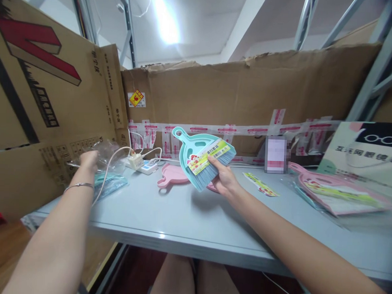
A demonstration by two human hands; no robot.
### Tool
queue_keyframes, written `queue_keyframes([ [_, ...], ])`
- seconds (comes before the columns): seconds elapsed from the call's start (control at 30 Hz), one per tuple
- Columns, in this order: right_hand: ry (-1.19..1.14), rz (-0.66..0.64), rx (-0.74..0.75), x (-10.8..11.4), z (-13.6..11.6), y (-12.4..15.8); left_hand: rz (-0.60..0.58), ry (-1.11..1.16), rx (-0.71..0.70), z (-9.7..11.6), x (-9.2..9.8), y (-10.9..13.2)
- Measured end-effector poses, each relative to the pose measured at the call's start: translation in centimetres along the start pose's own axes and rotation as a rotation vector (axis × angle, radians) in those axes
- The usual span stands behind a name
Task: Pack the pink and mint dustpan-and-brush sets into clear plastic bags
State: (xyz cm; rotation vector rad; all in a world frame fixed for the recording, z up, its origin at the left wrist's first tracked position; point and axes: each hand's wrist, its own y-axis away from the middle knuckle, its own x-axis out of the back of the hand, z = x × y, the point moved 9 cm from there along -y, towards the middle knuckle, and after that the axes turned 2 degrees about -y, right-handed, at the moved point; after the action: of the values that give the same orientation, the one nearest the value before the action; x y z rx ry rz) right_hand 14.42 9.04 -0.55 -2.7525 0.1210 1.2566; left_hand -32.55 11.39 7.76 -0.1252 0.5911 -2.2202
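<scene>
My right hand is closed on a mint-green dustpan with a blue-bristled brush and a printed yellow-green label across it, raised above the table. At the left, my left hand is closed on crumpled clear plastic wrapping. Below that hand lies a teal item in a clear bag. Behind the raised set, a pink dustpan lies on the table, partly hidden.
A loose label lies right of centre on the grey table. Bagged pink dustpan stands at the right beside a printed board. A power strip with white cables sits at the back left. Cardboard walls the rear.
</scene>
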Motion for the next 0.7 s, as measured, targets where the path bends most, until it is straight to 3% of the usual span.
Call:
queue_keyframes([
  [0.07,0.005,0.01,0.003,0.2,0.0,0.0,0.068,-0.071,0.072,-1.3,1.1,-0.1],
  [0.13,0.013,0.023,0.004,0.4,0.0,-0.1,0.147,-0.132,0.067,-1.0,1.8,0.0],
  [0.2,0.017,0.029,0.009,0.5,-0.3,-0.2,0.213,-0.145,-0.04,1.1,2.2,0.4],
  [0.27,0.022,0.035,0.015,0.7,-0.9,-0.4,0.201,-0.089,-0.251,5.0,1.6,1.7],
  [0.33,0.028,0.038,0.037,0.9,-1.8,-0.7,0.045,0.046,-0.494,9.5,-0.2,3.9],
  [0.37,0.03,0.032,0.054,0.8,-2.4,-0.9,-0.067,0.105,-0.528,11.1,-1.4,5.0],
  [0.47,0.015,0.013,0.116,0.8,-4.8,-1.3,-0.373,0.302,-0.444,13.7,-5.0,7.8],
  [0.57,0.004,-0.009,0.16,1.4,-7.2,-1.6,-0.581,0.365,-0.357,14.4,-8.3,10.1],
  [0.7,0.057,-0.021,0.206,3.2,-9.9,-1.8,-0.823,0.314,-0.072,11.8,-13.0,12.8],
])
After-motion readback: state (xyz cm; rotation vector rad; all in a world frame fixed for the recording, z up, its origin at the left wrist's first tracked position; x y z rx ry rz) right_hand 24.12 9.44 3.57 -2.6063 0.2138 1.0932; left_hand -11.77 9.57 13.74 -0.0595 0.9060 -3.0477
